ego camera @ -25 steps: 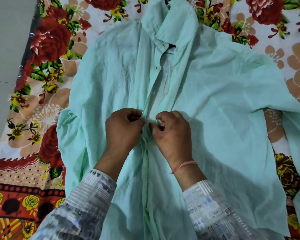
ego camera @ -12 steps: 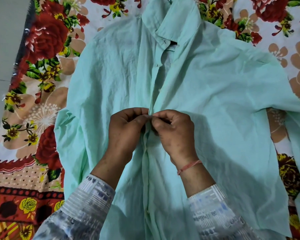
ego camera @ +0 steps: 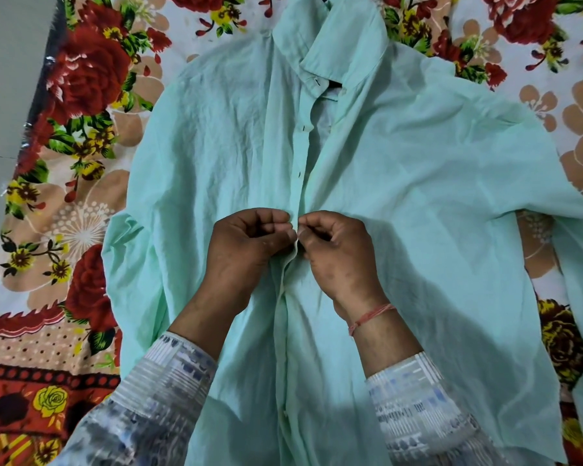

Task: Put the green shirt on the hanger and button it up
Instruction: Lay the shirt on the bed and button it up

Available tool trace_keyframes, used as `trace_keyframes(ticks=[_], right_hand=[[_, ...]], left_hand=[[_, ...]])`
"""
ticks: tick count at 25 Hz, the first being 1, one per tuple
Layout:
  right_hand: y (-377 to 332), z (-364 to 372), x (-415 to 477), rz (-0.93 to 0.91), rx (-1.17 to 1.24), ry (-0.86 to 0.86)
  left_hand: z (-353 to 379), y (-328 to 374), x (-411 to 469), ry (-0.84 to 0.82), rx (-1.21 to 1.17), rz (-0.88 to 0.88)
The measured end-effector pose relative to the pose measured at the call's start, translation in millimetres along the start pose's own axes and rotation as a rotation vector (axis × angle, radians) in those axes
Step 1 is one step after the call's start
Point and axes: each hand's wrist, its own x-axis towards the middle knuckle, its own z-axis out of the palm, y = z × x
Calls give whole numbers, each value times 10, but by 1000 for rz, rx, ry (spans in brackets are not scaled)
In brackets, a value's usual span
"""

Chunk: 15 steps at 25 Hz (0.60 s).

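Head camera first, Mia. How much of the job is done?

**Mia:** The green shirt (ego camera: 401,183) lies flat, front side up, with its collar (ego camera: 334,38) at the far end. A dark bit peeks out at the collar. I think that is the hanger, so that part looks done.

**Sam:** And the buttons?

**Mia:** Both hands meet halfway down from the collar. The left hand (ego camera: 249,243) pinches one front edge. The right hand (ego camera: 337,250) pinches the other edge. They are doing up a button there, but the button is hidden by fingers.

**Sam:** What is left?

**Mia:** Above the hands, toward the collar, the front gapes open. Below the hands I cannot tell.

**Sam:** What is under the shirt?

**Mia:** A flowery sheet (ego camera: 81,95) with big red roses. Left of the collar, past the sheet, is plain grey floor (ego camera: 7,79).
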Motion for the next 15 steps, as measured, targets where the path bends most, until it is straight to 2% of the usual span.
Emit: trace_keyframes(ticks=[6,11,15], right_hand=[[-53,-36,12,-14,-14,-3],[-17,-33,42,31,30,27],[29,-18,54,39,94,12]], left_hand=[[49,-67,28,79,134,77],[52,-106,14,52,169,87],[41,-120,22,27,109,54]])
